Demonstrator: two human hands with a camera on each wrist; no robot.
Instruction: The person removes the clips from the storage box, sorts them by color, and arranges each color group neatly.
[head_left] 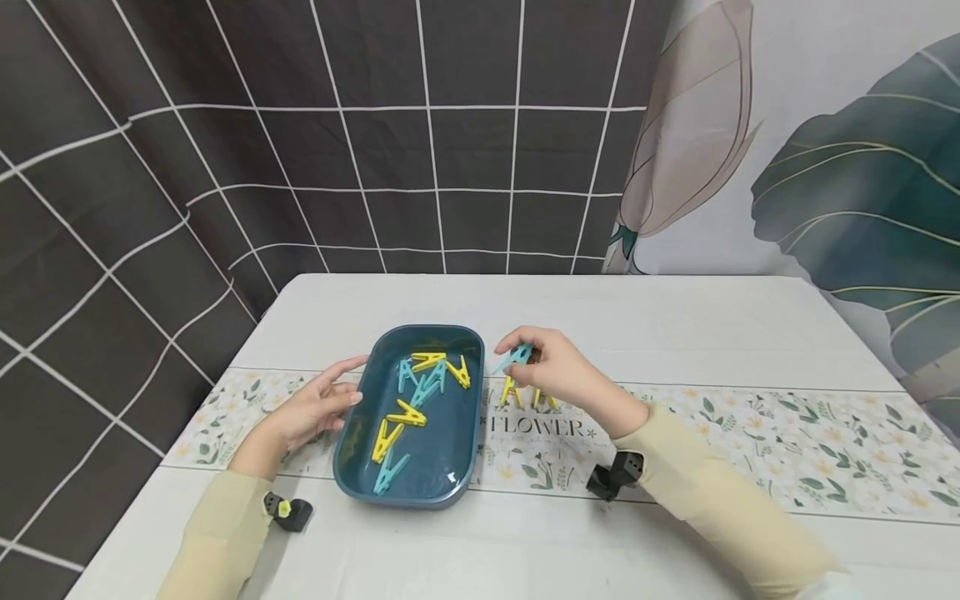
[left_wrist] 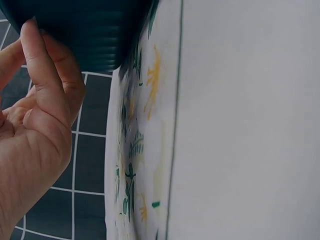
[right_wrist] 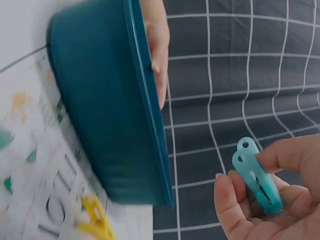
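Observation:
A blue rectangular tray (head_left: 446, 450) holds several yellow and light-blue clothespins. The left hand (head_left: 313, 410) touches the tray's left side, fingers loosely bent, as the left wrist view also shows the hand (left_wrist: 45, 100) against the tray wall (left_wrist: 95, 40). Right of the tray, the right hand (head_left: 558, 367) pinches a light-blue clothespin (head_left: 517, 356) above the table. In the right wrist view that clothespin (right_wrist: 259, 180) lies between thumb and fingers of the right hand (right_wrist: 280, 200). Beneath the right hand, two yellow clothespins (head_left: 511, 392) rest on the table.
The white table (head_left: 390, 550) has a flower-printed band with the word FLOWER across it. A dark curtain with a white grid (head_left: 390, 150) hangs behind and to the left, and a leaf-patterned cloth (head_left: 862, 183) at the right.

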